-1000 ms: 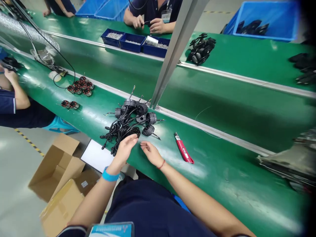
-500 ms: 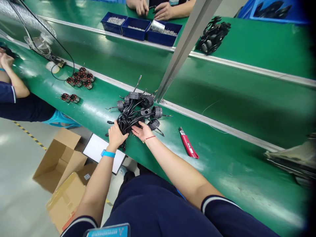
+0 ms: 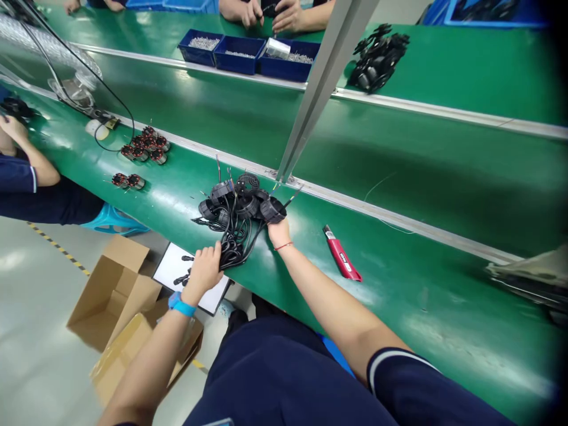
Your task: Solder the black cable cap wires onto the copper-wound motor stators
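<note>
A tangled bundle of black round parts with black cables (image 3: 239, 204) lies on the near strip of the green table (image 3: 399, 284). My left hand (image 3: 205, 267) is closed round the looped cable ends at the table's front edge. My right hand (image 3: 278, 232) grips the black round parts at the bundle's right side, its fingers hidden under them. A blue band is on my left wrist and a red string on my right.
A red utility knife (image 3: 341, 259) lies right of my right arm. Copper-wound coils (image 3: 146, 148) sit further left. Blue bins (image 3: 248, 54), a slanted metal post (image 3: 315, 89) and more black parts (image 3: 377, 56) stand behind. Other people's hands work opposite and at left. Cardboard boxes (image 3: 115, 307) are on the floor.
My left hand has pulled the cables back toward the table's edge. My right hand has moved forward onto the round parts, and the bundle has bunched together.
</note>
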The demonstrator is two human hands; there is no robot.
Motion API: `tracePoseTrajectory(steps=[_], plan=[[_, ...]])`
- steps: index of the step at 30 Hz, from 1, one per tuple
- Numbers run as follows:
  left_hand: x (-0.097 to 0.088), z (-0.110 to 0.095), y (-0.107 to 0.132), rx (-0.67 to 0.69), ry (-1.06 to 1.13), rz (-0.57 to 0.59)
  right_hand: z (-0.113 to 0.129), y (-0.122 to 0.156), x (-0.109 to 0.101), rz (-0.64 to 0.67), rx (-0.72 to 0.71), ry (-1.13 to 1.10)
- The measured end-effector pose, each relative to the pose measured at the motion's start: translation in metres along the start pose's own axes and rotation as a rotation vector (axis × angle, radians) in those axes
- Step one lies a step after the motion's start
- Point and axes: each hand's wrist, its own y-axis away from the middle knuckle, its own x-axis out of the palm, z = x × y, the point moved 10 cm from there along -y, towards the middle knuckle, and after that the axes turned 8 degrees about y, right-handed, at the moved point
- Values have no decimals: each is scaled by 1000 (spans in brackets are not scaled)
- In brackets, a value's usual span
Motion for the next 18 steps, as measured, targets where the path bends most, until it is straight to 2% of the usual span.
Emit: tracePoseTrajectory(steps=[2, 5, 8, 11, 13, 15, 18], plan=[[5, -11, -3, -25, -23, -25, 3, -3, -17, 21, -69, 105], [3, -13, -12, -109, -43, -77, -4, 2, -45, 43, -99, 283], [-5, -7, -20, -179, -54, -116, -11, 21, -76, 43, -130, 468], [-18, 2, -25, -228, -81, -160, -7, 48, -115, -28, -208, 651], [-30, 2, -28, -210, -98, -180, -6, 64, -142, -101, -243, 767], [-45, -6, -36, -150, -61, -204, -13, 75, -168, -174, -227, 863], [-62, -41, -62, 12, 128, -216, -34, 83, -196, -242, -162, 957]])
